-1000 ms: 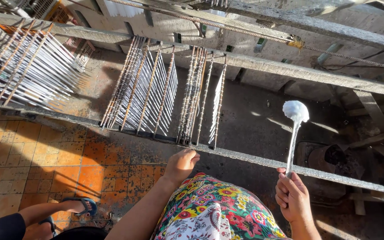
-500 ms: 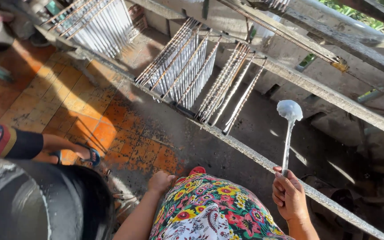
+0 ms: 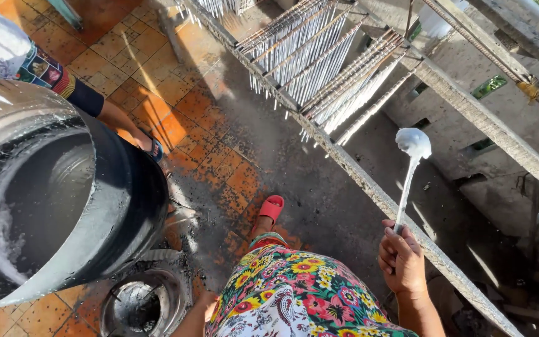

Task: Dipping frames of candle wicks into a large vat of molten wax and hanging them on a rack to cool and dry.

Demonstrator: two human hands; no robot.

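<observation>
Right hand [image 3: 402, 259]: fingers curled shut around the lower end of a long white-coated ladle [image 3: 408, 175]. The handle rises straight up out of the fist, its long axis running up and slightly right in the head view, ending in a rounded bowl caked with white residue. The bowl sits well beyond the hand, on the far side of a rough grey wooden rail [image 3: 369, 187] that crosses the frame diagonally; the handle crosses that rail.

Left hand: only the forearm shows at the lower edge, beside the floral-print garment [image 3: 294, 293]; the hand itself is hidden, so its state cannot be told. The right hand is the one in contact with the ladle; the left is well apart from it.

Outward: a red sandal [image 3: 271, 209] on the person's foot rests on dark, stained floor. To the left stands a large black metal drum [image 3: 63, 200], its interior streaked white, with a small round metal burner [image 3: 138, 306] just below it. Orange floor tiles [image 3: 157, 93] lie beyond. A second person's sleeve and blue sandal show at upper left. Racks of thin white-coated sticks [image 3: 310, 53] hang from rails at upper centre
</observation>
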